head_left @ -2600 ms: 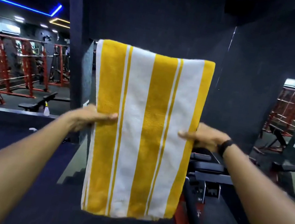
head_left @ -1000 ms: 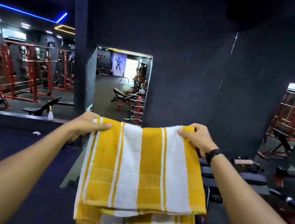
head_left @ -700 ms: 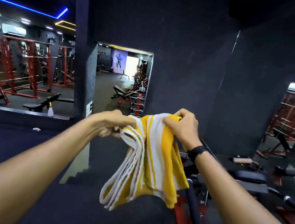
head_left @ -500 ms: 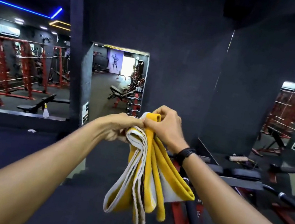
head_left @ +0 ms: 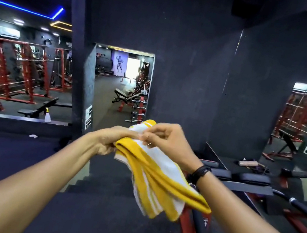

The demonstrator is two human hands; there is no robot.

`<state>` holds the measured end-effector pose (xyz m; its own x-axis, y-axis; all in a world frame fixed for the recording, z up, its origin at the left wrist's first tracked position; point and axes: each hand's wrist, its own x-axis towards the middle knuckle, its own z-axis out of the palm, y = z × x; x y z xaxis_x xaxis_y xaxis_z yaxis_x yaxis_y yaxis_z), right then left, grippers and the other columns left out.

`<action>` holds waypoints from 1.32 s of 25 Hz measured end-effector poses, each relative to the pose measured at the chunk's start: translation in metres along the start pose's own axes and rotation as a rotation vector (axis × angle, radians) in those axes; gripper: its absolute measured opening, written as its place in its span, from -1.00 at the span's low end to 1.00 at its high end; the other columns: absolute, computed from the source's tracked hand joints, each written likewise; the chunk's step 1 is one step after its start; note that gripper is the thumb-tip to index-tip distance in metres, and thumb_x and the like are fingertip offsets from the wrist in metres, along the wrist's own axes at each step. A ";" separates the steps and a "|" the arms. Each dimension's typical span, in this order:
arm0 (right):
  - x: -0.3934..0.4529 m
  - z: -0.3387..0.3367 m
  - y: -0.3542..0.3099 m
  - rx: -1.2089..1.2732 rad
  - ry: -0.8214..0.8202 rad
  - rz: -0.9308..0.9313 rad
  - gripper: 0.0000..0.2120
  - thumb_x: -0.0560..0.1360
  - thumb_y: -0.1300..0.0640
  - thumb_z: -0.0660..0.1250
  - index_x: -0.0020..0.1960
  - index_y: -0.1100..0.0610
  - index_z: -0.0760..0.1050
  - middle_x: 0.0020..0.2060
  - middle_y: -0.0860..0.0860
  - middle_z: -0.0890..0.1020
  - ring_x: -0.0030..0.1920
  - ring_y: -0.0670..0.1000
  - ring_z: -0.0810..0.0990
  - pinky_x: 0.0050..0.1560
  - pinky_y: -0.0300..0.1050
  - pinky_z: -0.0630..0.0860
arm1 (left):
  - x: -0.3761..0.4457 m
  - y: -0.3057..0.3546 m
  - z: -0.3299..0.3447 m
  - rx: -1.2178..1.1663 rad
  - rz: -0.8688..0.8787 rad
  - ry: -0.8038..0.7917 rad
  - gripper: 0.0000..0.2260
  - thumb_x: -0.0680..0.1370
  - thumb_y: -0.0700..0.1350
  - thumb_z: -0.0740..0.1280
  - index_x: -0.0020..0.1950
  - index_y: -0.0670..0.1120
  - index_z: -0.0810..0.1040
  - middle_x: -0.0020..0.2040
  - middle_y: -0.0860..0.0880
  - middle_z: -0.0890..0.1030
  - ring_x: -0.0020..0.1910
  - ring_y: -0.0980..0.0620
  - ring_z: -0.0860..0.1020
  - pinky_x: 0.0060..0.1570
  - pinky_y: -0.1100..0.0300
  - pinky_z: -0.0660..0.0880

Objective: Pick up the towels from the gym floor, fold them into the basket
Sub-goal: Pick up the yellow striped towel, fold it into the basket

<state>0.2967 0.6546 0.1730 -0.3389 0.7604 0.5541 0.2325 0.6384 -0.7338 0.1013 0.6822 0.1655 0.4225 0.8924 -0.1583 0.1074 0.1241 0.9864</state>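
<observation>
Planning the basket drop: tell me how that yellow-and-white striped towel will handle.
The yellow-and-white striped towel is probably floppy: its free end droops below the left hand and right hand. Likely light, held by pinches alone. Its layers may splay if released.

folded striped towel (head_left: 158, 176), pinched by left hand (head_left: 110, 140), right hand (head_left: 166, 141)

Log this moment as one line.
stage: folding | towel: folded, held in air | left hand: grips | right hand: pinches | basket: unseen
</observation>
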 end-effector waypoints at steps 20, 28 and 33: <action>-0.014 -0.055 0.055 0.843 0.124 0.469 -0.56 0.45 0.12 0.38 0.31 0.20 0.48 0.17 0.19 0.62 0.19 0.21 0.58 0.15 0.19 0.55 | -0.026 0.000 -0.042 -0.255 0.382 0.353 -0.67 0.58 -0.07 0.23 0.27 -0.23 0.42 -0.31 -0.04 0.65 -0.45 0.10 0.59 -0.53 0.20 0.54; 0.052 -0.086 0.029 0.051 0.135 0.396 -0.66 0.36 0.18 0.49 0.10 0.09 0.50 0.03 0.07 0.66 0.06 0.10 0.63 0.11 0.09 0.57 | -0.034 -0.002 -0.084 0.433 0.002 0.475 -0.79 0.55 -0.01 0.34 0.14 -0.05 0.50 0.08 -0.07 0.59 0.00 -0.03 0.58 0.09 0.03 0.50; 0.068 -0.086 0.045 -0.591 -0.003 0.423 -0.52 0.29 0.02 0.53 0.13 0.13 0.45 0.10 0.09 0.57 0.10 0.13 0.53 -0.02 -0.06 0.48 | -0.018 -0.009 -0.086 0.876 0.016 0.564 -0.55 0.37 0.12 0.51 0.18 -0.01 0.51 0.10 -0.07 0.60 0.11 -0.07 0.57 0.20 0.04 0.49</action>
<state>0.3626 0.7451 0.2116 -0.1137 0.9567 0.2679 0.7975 0.2487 -0.5497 0.0149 0.7023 0.1635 -0.0281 0.9923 0.1203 0.8167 -0.0466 0.5752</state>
